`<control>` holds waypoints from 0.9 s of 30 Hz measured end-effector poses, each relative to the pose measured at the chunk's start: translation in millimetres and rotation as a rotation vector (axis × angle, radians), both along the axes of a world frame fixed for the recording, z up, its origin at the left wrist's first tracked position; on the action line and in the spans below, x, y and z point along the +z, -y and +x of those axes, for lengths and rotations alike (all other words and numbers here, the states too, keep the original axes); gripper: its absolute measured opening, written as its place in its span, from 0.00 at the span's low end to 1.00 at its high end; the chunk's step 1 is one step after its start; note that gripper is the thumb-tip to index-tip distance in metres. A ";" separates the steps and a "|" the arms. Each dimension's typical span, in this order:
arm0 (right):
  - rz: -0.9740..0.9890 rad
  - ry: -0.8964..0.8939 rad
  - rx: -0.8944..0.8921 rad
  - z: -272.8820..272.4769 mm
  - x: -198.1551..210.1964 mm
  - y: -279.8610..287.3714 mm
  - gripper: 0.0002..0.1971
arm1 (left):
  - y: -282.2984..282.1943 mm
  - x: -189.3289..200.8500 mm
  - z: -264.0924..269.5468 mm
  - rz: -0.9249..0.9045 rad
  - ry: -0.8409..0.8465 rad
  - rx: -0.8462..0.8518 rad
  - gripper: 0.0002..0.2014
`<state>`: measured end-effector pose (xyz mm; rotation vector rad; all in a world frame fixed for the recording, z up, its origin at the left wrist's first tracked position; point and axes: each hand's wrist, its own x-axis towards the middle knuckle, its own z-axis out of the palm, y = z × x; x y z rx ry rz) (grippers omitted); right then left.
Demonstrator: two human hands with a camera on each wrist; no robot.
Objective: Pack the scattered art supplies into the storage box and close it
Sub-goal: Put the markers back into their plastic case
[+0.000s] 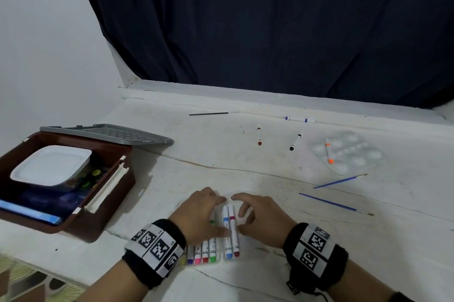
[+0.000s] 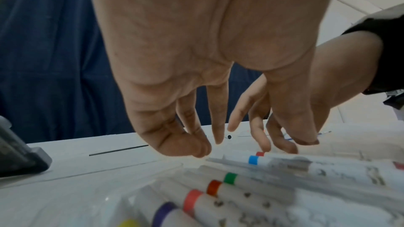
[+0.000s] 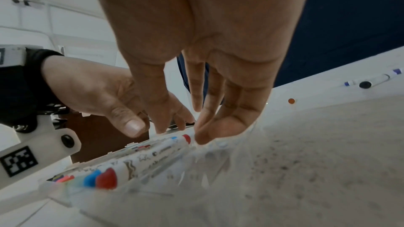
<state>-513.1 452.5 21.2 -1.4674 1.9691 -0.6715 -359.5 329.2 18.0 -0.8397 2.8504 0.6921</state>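
Observation:
A clear marker pouch (image 1: 229, 235) with several coloured markers lies on the white table near the front edge. My left hand (image 1: 199, 213) hangs over its left side, fingers relaxed, tips and thumb touching the pouch (image 2: 240, 194). My right hand (image 1: 260, 218) has curled fingers and thumb on the pouch's far right end, by the blue and red markers (image 3: 172, 146). The brown storage box (image 1: 81, 225) stands open at the left, its grey lid (image 1: 110, 133) swung back. Loose on the table are brown (image 1: 259, 135), black (image 1: 296, 142) and blue (image 1: 299, 119) markers.
A white tub (image 1: 51, 165) and paint pots fill the box. A clear palette (image 1: 353, 154) at the right carries an orange marker (image 1: 328, 150). Two blue brushes (image 1: 340, 181) (image 1: 336, 204) lie near it, a black brush (image 1: 211, 113) by the sill. A dark curtain hangs behind.

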 end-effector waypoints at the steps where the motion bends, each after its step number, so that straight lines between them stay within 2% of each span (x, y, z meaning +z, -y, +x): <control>1: 0.024 -0.042 0.010 -0.3 0.0 0.3 0.33 | 0.8 -0.9 0.0 0.001 0.005 0.007 0.31; 5: 0.065 -0.185 0.113 2.9 -2.2 1.7 0.34 | -3.0 -2.0 -0.6 -0.038 0.049 -0.006 0.36; 10: 0.064 -0.225 0.130 3.5 -6.8 3.0 0.40 | -9.0 -5.1 -0.5 -0.074 0.059 0.056 0.39; 14: 0.085 -0.267 0.151 5.3 -3.7 2.3 0.41 | -9.5 -2.2 -0.6 -0.088 0.093 0.079 0.38; 19: 0.116 -0.316 0.153 11.3 0.8 -1.6 0.36 | -10.5 2.3 -3.2 -0.077 0.132 0.074 0.36; 24: 0.156 -0.390 0.157 18.3 1.4 0.7 0.41 | -11.8 3.0 -4.7 -0.113 0.141 0.062 0.35; 27: 0.173 -0.404 0.147 18.2 0.7 5.1 0.40 | -12.1 4.6 -5.5 -0.130 0.148 0.054 0.35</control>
